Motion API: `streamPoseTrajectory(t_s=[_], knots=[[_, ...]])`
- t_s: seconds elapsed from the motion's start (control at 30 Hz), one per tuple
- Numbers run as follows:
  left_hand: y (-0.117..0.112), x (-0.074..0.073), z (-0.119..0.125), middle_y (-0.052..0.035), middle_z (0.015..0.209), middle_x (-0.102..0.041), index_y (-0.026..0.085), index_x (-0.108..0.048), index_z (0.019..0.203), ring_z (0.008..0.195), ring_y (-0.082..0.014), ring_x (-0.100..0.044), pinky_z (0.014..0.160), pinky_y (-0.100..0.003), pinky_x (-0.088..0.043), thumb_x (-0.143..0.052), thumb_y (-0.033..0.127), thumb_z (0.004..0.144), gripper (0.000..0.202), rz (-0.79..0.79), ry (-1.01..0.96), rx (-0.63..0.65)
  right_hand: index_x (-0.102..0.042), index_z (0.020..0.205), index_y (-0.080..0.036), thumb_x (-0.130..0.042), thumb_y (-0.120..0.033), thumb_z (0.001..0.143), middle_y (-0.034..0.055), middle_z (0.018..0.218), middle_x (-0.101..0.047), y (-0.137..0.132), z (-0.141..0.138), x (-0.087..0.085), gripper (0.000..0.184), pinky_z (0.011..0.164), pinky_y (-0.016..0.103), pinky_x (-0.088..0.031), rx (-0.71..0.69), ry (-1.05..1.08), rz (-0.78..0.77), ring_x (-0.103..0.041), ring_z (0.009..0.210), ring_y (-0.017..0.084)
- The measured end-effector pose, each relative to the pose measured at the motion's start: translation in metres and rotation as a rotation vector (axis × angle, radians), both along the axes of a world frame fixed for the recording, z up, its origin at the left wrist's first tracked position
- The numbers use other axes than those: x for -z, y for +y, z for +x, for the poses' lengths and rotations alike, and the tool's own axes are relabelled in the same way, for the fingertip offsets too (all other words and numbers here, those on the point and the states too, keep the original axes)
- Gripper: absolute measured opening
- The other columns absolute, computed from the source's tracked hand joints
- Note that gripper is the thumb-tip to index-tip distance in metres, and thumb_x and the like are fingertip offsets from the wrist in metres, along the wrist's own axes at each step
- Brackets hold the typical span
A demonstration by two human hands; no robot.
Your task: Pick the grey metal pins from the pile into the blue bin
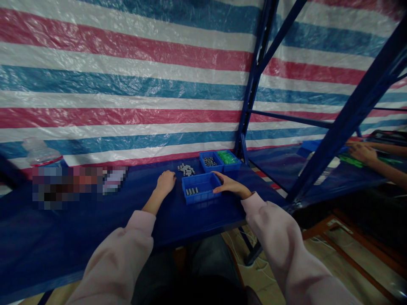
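A shallow blue plastic bin (pixel 201 197) sits on the blue table, with a short row of several small grey cylinders (pixel 192 191) lying at its left front. My right hand (pixel 229 184) grips the bin's right end, thumb towards the front and fingers at the back corner. Left of the bin, my left hand (pixel 166 182) rests low at the tabletop with its fingers curled in; whatever they may hold is hidden. Just behind, between hand and bin, lies a loose pile of similar grey cylinders (pixel 186 170).
Behind the bin stand a blue bin of small metal parts (pixel 210 162) and another of green pieces (pixel 227 157). A plastic bottle (pixel 43 153) is at the left. Blue rack posts (pixel 251 84) rise at the right, where another person's hands (pixel 362 153) work.
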State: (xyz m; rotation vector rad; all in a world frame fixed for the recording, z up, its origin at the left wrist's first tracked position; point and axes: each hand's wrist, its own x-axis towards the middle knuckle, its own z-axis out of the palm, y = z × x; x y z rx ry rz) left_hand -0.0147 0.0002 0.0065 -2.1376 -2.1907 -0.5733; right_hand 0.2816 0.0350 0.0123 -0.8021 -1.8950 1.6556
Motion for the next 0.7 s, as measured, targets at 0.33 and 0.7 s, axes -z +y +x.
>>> streamPoseTrajectory(t_s=[0.33,0.7], knots=[[-0.008,-0.027,0.029,-0.0074,0.095,-0.068,0.014,-0.058,0.111,0.084,-0.0168,-0.063,0.078,-0.028,-0.049,-0.058,0.023,0.081,0.031,0.189,-0.332,0.162,-0.030,0.137,-0.023,-0.082,-0.029,0.053,0.0082,0.136,-0.044,0.000,0.001,0.001,0.099,0.110,0.041,-0.026,-0.004,-0.018,0.015,-0.038,0.128,0.026],[-0.035,-0.032,0.070,-0.0027,0.093,-0.070,0.018,-0.069,0.092,0.085,-0.0152,-0.063,0.080,-0.024,-0.047,-0.060,0.021,0.078,0.017,-0.098,-0.363,0.616,-0.032,0.136,-0.025,-0.082,-0.030,0.053,0.0071,0.136,-0.043,0.000,0.002,0.001,0.096,0.108,0.041,-0.030,0.010,-0.051,0.049,-0.041,0.125,0.026]])
